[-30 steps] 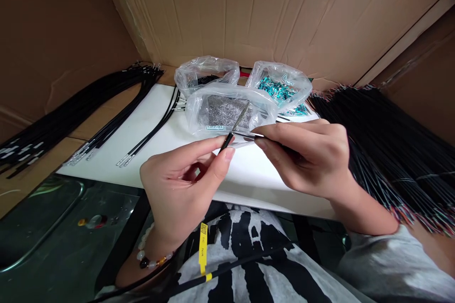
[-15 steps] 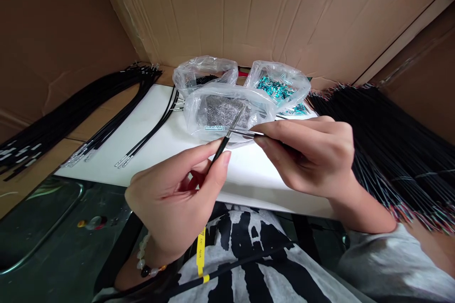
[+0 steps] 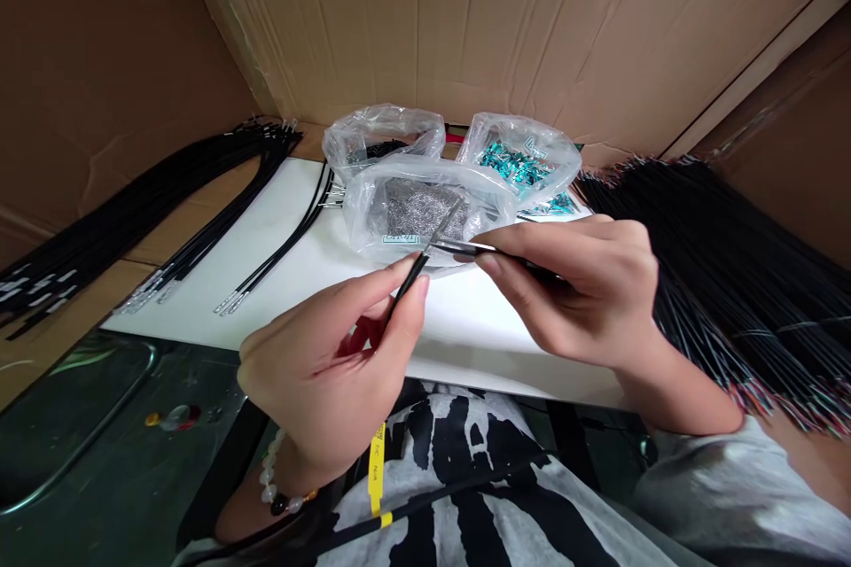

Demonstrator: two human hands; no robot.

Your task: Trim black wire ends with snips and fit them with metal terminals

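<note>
Currently L hand [image 3: 332, 359] pinches blk cable [image 3: 408, 280], R hand [image 3: 585, 288] grips metal tool [image 3: 458, 247], w/ clear bag [image 3: 361, 226] close behind.

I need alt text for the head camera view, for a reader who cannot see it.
A person's left hand pinches a slim black cable-like piece, and the right hand holds a thin metal tool at its end. Beyond are three clear plastic bags, with black cables to both sides.

Left grip [image 3: 339, 354], thumb-and-forefinger pinch — right grip [image 3: 578, 288], likewise pinching, wrists [image 3: 642, 363] well apart
</note>
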